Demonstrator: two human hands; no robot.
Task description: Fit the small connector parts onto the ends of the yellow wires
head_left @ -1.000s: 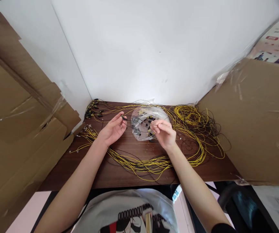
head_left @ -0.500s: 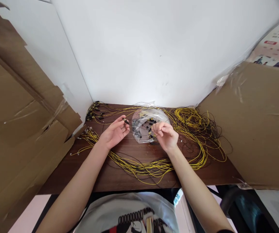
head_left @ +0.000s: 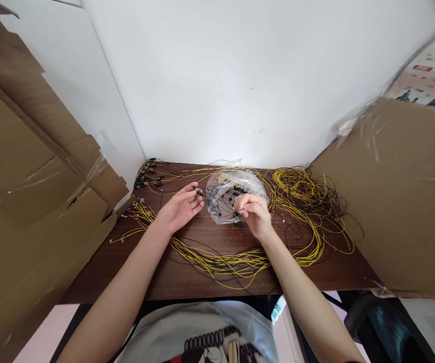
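Note:
A small black connector (head_left: 199, 192) is pinched between the fingertips of my left hand (head_left: 181, 207), the other fingers loosely curled. My right hand (head_left: 254, 213) is closed on a thin black wire that runs across from the left hand. Behind and between the hands lies a clear plastic bag (head_left: 217, 199) with small black and yellow parts. Yellow and black wires (head_left: 221, 262) curve in a bundle in front of both hands, with white ends at the left.
A tangle of yellow wires (head_left: 296, 184) lies at the back right of the brown table (head_left: 126, 277). Black connectors (head_left: 151, 174) are heaped at the back left. Cardboard stands on the left (head_left: 32, 201) and right (head_left: 399, 201), a white wall (head_left: 221, 85) behind.
My right hand has moved slightly left, towards my left hand, still on the wire. My left hand has barely shifted and keeps the connector.

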